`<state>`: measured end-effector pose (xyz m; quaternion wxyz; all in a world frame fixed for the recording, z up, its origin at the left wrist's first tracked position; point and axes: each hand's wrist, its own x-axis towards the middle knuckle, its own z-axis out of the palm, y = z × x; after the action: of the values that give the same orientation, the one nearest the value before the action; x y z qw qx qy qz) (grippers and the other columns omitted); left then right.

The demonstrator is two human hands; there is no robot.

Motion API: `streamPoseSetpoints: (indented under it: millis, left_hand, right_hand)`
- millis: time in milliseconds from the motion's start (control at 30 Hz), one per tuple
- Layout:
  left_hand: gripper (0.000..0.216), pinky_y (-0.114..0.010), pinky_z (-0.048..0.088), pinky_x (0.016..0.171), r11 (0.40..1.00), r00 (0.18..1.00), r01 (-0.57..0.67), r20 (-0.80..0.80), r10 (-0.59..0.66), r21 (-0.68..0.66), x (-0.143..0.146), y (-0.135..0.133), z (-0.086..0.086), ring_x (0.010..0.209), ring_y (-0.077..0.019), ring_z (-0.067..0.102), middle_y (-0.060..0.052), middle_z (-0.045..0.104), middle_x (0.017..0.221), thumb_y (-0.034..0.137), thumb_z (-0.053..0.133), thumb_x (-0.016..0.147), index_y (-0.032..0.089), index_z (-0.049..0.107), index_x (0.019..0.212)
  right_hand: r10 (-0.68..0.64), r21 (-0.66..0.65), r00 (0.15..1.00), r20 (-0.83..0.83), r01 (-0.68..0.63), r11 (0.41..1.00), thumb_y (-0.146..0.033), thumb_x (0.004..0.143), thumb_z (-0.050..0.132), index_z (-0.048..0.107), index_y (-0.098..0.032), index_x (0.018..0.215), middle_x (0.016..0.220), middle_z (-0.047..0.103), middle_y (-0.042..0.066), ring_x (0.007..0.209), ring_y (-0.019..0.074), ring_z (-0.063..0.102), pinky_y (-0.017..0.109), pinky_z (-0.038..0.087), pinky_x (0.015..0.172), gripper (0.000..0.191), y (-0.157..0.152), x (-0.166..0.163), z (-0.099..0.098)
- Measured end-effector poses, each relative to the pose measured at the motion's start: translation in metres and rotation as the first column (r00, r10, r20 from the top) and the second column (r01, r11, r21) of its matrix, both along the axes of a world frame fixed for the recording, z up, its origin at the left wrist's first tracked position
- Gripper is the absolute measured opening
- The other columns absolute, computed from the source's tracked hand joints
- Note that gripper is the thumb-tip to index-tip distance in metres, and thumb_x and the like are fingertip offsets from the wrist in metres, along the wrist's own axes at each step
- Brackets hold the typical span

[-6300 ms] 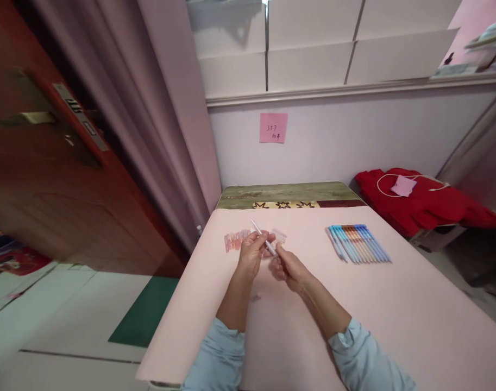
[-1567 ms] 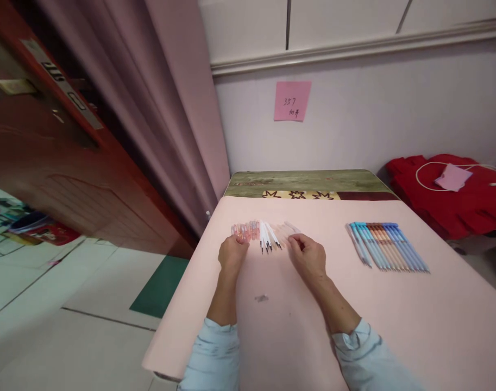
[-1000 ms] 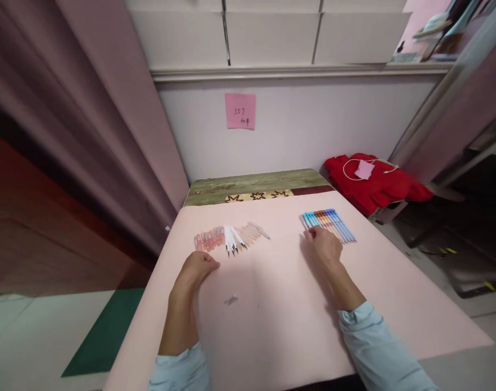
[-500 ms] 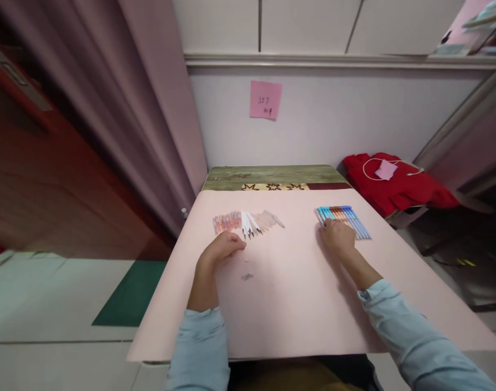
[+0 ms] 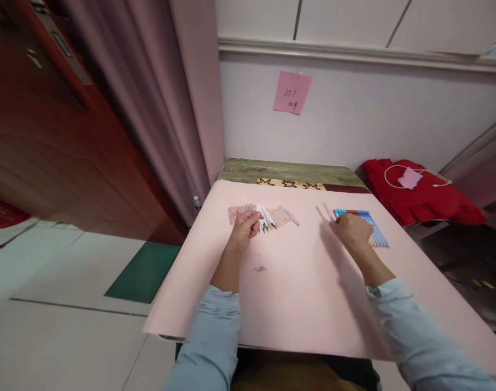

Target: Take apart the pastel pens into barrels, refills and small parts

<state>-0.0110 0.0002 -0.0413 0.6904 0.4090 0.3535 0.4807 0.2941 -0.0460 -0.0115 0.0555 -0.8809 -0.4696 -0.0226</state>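
My right hand [image 5: 352, 231] is closed over the row of blue and brown pens [image 5: 378, 232] on the right of the table. From its fingers a thin pale pen-like stick [image 5: 327, 210] points up and left, blurred. My left hand [image 5: 243, 229] has its fingers pinched together beside the white sticks with dark tips [image 5: 265, 216]; whatever is between them is hidden. Pinkish pen-like sticks [image 5: 233, 210] lie partly behind that hand. To the right of the white ones spread beige, see-through sticks [image 5: 286, 215]. Nearer me is a small grey cluster of tiny pieces [image 5: 259, 269].
A pale pink sheet [image 5: 296, 304] covers most of the table, with a green wood-patterned strip [image 5: 288, 169] at its far end. Red cloth [image 5: 427, 195] with a white cord sits off the right side. A bottle [image 5: 197, 203] stands beyond the left edge.
My left hand has moved up and in toward the white sticks. My right hand has lifted slightly, and a pale stick now shows in its fingers. The whole view has shifted.
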Motion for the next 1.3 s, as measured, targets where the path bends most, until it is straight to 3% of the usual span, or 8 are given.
streamPoseSetpoints:
  millis: [100,200,333,500,700,967,1100,1300]
  left_hand:
    - [0.039,-0.018,0.021,0.040,0.999,1.000,0.005,0.024,-0.006,0.040,0.015,-0.006,0.003,0.042,-0.0035,0.042,0.002,0.059,0.059,0.042,0.078,0.066,0.013,0.065,0.088]
    - [0.048,-0.018,0.025,0.041,0.993,0.996,0.083,0.018,-0.085,0.086,0.025,-0.011,0.004,0.052,-0.0037,0.049,-0.007,0.070,0.088,0.039,0.079,0.066,0.013,0.068,0.105]
    - [0.054,-0.018,0.020,0.040,0.996,0.995,0.079,0.051,-0.081,0.051,0.025,-0.011,0.001,0.049,-0.0024,0.044,-0.012,0.071,0.100,0.038,0.078,0.069,0.013,0.065,0.115]
    - [0.051,-0.018,0.019,0.039,0.999,0.995,0.042,0.096,-0.040,-0.017,0.020,-0.007,-0.002,0.046,-0.0014,0.040,-0.012,0.072,0.095,0.037,0.078,0.070,0.012,0.067,0.113]
    - [0.032,-0.018,0.027,0.041,0.999,0.994,0.010,0.114,-0.004,-0.054,0.025,-0.012,0.003,0.041,-0.0006,0.036,-0.005,0.070,0.080,0.035,0.077,0.071,0.013,0.070,0.093]
    - [0.034,-0.017,0.019,0.037,0.991,0.991,-0.118,0.056,0.121,-0.058,0.027,-0.006,0.000,0.039,0.0001,0.037,-0.006,0.072,0.084,0.036,0.078,0.070,0.013,0.065,0.091]
    - [0.037,-0.017,0.019,0.036,0.988,0.988,-0.141,0.059,0.144,-0.055,0.026,-0.003,-0.001,0.039,-0.0002,0.039,-0.006,0.072,0.087,0.037,0.078,0.069,0.013,0.065,0.093]
    - [0.038,-0.017,0.020,0.035,0.987,0.985,-0.148,0.081,0.152,-0.055,0.025,-0.002,-0.003,0.039,-0.0004,0.042,-0.007,0.073,0.089,0.036,0.079,0.068,0.013,0.064,0.093]
  right_hand:
    - [0.192,0.302,0.888,-0.419,-0.063,0.951,-0.042,0.075,0.061,0.074,-0.018,0.085,0.081,0.073,0.011,0.079,0.0259,0.067,0.034,0.047,0.069,0.029,-0.007,-0.048,-0.002]
    - [0.448,0.478,0.327,-0.832,0.013,0.878,-0.049,0.072,0.063,0.068,-0.016,0.079,0.073,0.070,0.007,0.063,0.0177,0.062,0.027,0.045,0.057,0.034,-0.011,-0.107,-0.012]
    - [0.468,0.459,-0.214,-0.857,0.095,0.883,-0.047,0.068,0.075,0.061,-0.017,0.071,0.068,0.064,0.002,0.056,0.0102,0.054,0.022,0.041,0.052,0.034,-0.007,-0.151,-0.025]
    - [0.302,0.345,-0.483,-0.822,-0.001,0.939,-0.044,0.072,0.076,0.064,-0.016,0.082,0.069,0.058,-0.002,0.049,0.0049,0.043,0.017,0.032,0.044,0.031,-0.001,-0.145,-0.032]
    - [0.090,0.259,-0.547,-0.832,-0.241,0.935,-0.061,0.080,0.061,0.066,-0.014,0.088,0.048,0.036,-0.009,0.037,0.0034,0.020,0.018,0.011,0.036,0.048,-0.004,-0.133,-0.031]
    - [0.353,0.365,-0.253,-0.901,-0.004,0.931,-0.050,0.060,0.084,0.059,-0.017,0.073,0.048,0.054,-0.005,0.040,0.0066,0.042,0.019,0.026,0.040,0.044,-0.001,-0.141,-0.035]
    - [0.193,0.215,-0.263,-0.945,-0.057,0.975,-0.071,0.077,0.055,0.062,-0.014,0.073,0.042,0.050,-0.002,0.032,0.0068,0.035,0.020,0.016,0.034,0.058,-0.001,-0.138,-0.036]
    - [0.301,0.295,-0.340,-0.891,0.069,0.953,-0.046,0.056,0.086,0.057,-0.019,0.080,0.058,0.058,-0.005,0.047,0.0070,0.051,0.016,0.031,0.041,0.047,-0.001,-0.136,-0.034]
